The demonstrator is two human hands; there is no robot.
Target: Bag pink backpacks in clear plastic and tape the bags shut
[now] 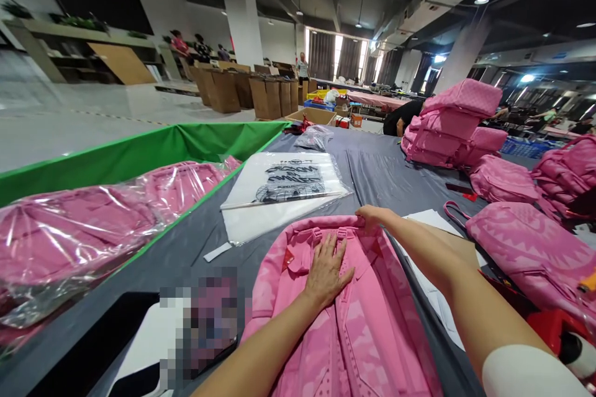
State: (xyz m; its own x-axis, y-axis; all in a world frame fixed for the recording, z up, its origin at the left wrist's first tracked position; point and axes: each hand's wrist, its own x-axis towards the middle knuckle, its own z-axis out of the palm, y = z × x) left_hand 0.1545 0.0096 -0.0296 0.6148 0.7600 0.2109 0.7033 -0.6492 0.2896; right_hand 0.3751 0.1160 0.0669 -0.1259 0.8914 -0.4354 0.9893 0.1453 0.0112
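A pink camouflage backpack (288, 304) lies on the grey-covered table in front of me, its shoulder straps facing up. Spread flat over the upper part of the straps is my left hand (328, 270), fingers apart and pressing on the fabric. My right hand (370, 216) is at the far top edge of the backpack, its fingers bent around the rim; the fingertips are partly hidden. Beyond the backpack lies a stack of clear printed plastic bags (293, 180) with black lettering.
To the left, a green-sided bin (153, 142) holds pink backpacks wrapped in plastic (84, 223). More pink backpacks (451, 118) are piled at the right. White and brown sheets (442, 229) lie beside my right arm. Cardboard boxes (223, 90) and several people stand farther back.
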